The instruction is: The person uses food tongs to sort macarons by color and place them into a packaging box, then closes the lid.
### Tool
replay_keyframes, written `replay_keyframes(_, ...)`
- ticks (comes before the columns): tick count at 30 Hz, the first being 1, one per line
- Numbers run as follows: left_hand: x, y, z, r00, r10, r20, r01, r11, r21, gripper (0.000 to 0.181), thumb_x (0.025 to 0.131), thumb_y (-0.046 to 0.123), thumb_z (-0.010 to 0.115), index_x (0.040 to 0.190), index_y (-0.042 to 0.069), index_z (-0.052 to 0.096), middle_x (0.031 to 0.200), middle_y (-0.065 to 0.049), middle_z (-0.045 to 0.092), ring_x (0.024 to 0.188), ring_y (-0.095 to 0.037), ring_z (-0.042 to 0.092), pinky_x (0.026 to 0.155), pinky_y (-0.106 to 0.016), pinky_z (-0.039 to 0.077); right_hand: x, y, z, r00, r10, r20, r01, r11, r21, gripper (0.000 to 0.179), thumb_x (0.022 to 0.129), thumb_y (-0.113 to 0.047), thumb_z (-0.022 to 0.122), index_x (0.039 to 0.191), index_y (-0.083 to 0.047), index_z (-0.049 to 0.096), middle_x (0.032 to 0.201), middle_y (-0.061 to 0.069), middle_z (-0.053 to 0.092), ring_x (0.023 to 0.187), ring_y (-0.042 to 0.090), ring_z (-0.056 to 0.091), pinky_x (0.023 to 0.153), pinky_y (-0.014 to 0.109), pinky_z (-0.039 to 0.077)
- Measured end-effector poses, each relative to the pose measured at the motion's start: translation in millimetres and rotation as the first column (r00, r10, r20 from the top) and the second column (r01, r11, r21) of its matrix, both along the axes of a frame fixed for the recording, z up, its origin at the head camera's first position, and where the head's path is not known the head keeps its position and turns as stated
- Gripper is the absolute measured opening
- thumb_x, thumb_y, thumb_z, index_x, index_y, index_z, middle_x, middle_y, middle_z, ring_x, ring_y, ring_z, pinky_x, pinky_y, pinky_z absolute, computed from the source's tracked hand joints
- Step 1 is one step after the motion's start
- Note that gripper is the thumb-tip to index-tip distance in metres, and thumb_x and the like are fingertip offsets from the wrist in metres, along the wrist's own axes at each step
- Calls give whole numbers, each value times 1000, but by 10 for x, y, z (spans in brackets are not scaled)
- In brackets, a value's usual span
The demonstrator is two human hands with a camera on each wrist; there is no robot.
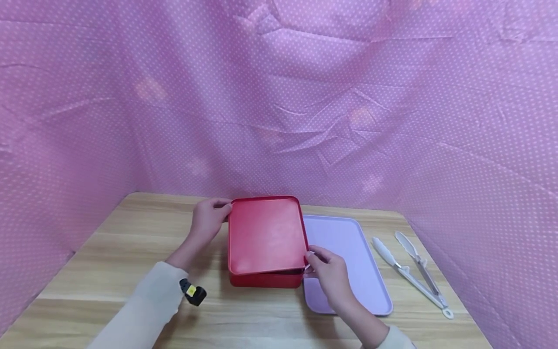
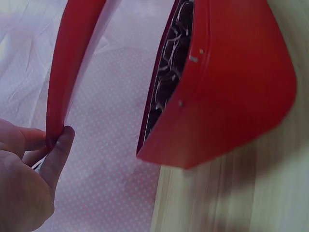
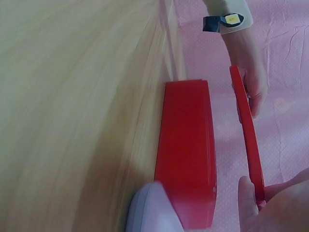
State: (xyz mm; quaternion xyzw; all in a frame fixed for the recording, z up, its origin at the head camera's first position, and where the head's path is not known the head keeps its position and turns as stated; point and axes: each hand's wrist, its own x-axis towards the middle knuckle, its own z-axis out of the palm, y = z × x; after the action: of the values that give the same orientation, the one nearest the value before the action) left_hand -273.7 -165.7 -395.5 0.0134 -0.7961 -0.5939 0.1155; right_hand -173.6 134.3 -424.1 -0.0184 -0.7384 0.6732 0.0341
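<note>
A square red lid (image 1: 268, 235) is raised over a red box (image 1: 266, 280) at the middle of the table. My left hand (image 1: 206, 220) pinches the lid's far left corner between thumb and fingers. On the opposite side, my right hand (image 1: 333, 276) grips the lid's right edge near the front. The left wrist view shows a gap between the lid (image 2: 72, 63) and the box (image 2: 231, 92), whose inside holds dark cells with wavy pale edges. Seen from the right wrist, the lid (image 3: 248, 135) hangs apart from the box (image 3: 186, 145), a hand at each end.
A lavender tray (image 1: 362, 261) lies right of the box, partly under my right hand. Farther right are white-tipped tongs (image 1: 420, 278), spread apart near the table's right edge. Pink dotted cloth (image 1: 279, 97) hangs behind and along both sides of the wooden table (image 1: 131, 242).
</note>
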Motion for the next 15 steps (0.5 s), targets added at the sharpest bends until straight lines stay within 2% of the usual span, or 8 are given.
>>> replay_keyframes(4, -11, 120, 41, 1000, -7, -5, 7, 1000, 13, 24, 97, 11, 63, 115, -2, 72, 112, -22, 72, 87, -20, 75, 78, -35, 63, -22, 68, -5, 1000, -25, 4, 25, 999, 26, 31, 95, -6, 66, 123, 8, 67, 90, 16, 72, 66, 16, 65, 61, 30, 61)
replay_keyframes(7, -5, 208, 69, 1000, -3, -21, 3, 1000, -5, 22, 97, 12, 64, 113, 0, 74, 109, -19, 73, 86, -21, 73, 77, -35, 63, -41, 90, -1, 999, -50, 8, 50, 998, 24, 26, 94, -2, 65, 118, 9, 69, 93, 15, 73, 69, 16, 65, 58, 30, 61)
replay_keyframes(11, 22, 352, 99, 998, -1, -60, -6, 993, -117, 18, 98, 17, 65, 109, 8, 77, 105, -11, 74, 88, -20, 69, 74, -31, 59, -62, 90, 18, 998, -58, 11, 58, 998, 11, 25, 93, 2, 64, 116, 11, 69, 98, 17, 73, 77, 18, 67, 60, 30, 62)
replay_keyframes(15, 23, 485, 130, 989, 1, -146, -32, 977, -209, 18, 97, 17, 64, 106, 10, 78, 103, -9, 76, 90, -22, 70, 75, -35, 57, -60, 102, 27, 998, -59, 11, 59, 998, 5, 28, 94, -1, 65, 119, 11, 67, 103, 21, 72, 82, 17, 67, 62, 30, 62)
